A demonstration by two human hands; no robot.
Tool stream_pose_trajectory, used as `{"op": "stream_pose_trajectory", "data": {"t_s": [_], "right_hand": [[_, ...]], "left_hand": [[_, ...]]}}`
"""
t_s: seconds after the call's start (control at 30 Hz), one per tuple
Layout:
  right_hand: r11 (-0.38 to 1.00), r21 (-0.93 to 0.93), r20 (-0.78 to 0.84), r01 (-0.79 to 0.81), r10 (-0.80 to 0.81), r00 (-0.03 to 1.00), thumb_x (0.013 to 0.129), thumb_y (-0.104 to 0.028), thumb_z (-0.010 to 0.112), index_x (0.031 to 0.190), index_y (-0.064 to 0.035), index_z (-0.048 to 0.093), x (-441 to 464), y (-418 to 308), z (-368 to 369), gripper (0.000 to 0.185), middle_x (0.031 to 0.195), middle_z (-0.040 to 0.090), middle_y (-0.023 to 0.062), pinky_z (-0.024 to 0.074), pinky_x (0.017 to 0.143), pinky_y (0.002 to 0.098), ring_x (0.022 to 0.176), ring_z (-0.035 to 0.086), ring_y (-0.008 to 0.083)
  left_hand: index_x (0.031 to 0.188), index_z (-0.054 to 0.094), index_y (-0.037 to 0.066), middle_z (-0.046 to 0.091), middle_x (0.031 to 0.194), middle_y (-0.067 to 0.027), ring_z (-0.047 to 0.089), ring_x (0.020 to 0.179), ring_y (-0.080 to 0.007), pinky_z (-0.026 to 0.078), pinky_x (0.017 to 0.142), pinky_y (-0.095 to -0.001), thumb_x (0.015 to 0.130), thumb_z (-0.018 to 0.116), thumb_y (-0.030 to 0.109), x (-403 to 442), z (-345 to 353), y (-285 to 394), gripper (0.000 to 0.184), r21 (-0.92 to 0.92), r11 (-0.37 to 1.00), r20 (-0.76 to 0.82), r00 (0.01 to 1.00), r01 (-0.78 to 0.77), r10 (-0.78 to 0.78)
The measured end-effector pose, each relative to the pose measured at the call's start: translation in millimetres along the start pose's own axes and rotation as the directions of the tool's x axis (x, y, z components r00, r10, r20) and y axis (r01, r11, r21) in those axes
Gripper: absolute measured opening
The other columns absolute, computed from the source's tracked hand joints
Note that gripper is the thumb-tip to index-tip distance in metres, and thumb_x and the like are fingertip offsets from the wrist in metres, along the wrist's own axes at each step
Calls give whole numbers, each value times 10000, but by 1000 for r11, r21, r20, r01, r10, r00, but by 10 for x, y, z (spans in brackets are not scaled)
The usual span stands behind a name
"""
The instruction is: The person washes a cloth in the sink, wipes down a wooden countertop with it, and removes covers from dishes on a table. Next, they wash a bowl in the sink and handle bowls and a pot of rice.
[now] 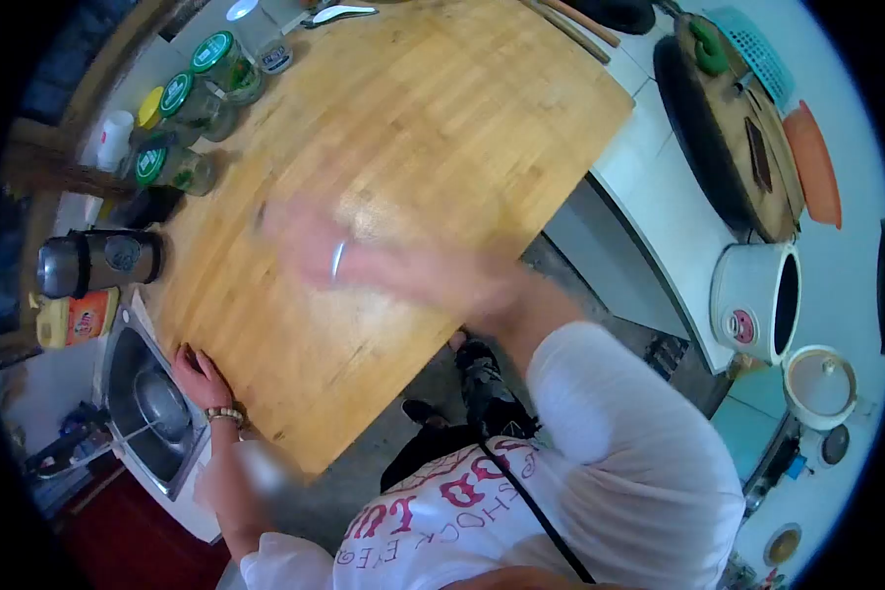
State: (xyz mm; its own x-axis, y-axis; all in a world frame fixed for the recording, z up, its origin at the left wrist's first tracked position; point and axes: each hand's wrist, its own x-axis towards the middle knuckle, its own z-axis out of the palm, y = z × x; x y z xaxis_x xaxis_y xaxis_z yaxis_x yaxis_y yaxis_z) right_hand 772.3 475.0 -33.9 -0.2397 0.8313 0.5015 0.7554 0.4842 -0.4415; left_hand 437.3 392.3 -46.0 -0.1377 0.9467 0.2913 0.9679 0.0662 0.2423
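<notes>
My right hand (300, 231), smeared by motion, is over the middle of the wooden board (442, 118), with a silver bangle at the wrist. Its fingers are too blurred to read, and a small dark spot shows near their tips. At the board's lower left edge, beside the sink (147, 403), rests my left hand (202, 379), wearing a beaded bracelet. Its fingers are spread and nothing is in them.
Glass jars (228, 69) with green lids line the board's upper left edge, near a dark flask (103, 261) and a yellow jug (74, 317). Wooden sticks (570, 28) lie at the far edge. A white pot (752, 300) stands at right.
</notes>
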Motion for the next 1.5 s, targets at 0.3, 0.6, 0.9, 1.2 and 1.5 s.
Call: {"op": "stream_pose_trajectory", "data": {"t_s": [0.3,0.6,0.9,1.2,1.5], "right_hand": [[952,285,425,114,-232,875,804,-168,508,1072,-43,505,-1378,-445,-939,296,1181,484,165,340,997,398,1184,430,304],[605,-725,-71,-329,410,909,820,-277,457,1008,-90,596,-1288,3632,-2825,300,1104,567,135,414,847,444,1017,519,306],[694,-517,-229,-501,452,862,847,-326,475,1210,-58,485,-1620,3032,-2389,452,1239,497,169,316,989,443,1170,436,336],[994,-76,157,-82,94,983,699,-187,588,1101,0,548,-1794,-975,-601,446,1130,546,194,298,1009,486,1139,458,361],[853,366,389,373,-504,771,721,-210,584,1021,-50,557,-1693,-2459,37,342,1112,522,147,337,976,430,1092,460,338]], "left_hand": [[1126,527,-13,527,1170,-177,476,1077,-320,347,949,-405,878,498,219,-3,54,-94,341,19,993,-70,990,-118,119],[1117,543,-22,544,1140,-183,498,1057,-320,367,938,-397,872,522,210,5,17,-41,338,18,997,-27,997,-70,70],[1084,556,2,555,1125,-183,505,1045,-335,379,922,-404,828,544,195,21,63,-102,320,-50,997,-74,995,-65,61],[1046,573,39,567,1084,-144,516,1020,-321,392,904,-395,781,587,195,-48,20,-218,308,-163,982,-69,994,-93,82],[1092,564,60,512,1210,-147,449,1160,-316,330,989,-403,807,580,106,-1356,-1037,-938,289,-296,951,-66,995,-92,75]]}}
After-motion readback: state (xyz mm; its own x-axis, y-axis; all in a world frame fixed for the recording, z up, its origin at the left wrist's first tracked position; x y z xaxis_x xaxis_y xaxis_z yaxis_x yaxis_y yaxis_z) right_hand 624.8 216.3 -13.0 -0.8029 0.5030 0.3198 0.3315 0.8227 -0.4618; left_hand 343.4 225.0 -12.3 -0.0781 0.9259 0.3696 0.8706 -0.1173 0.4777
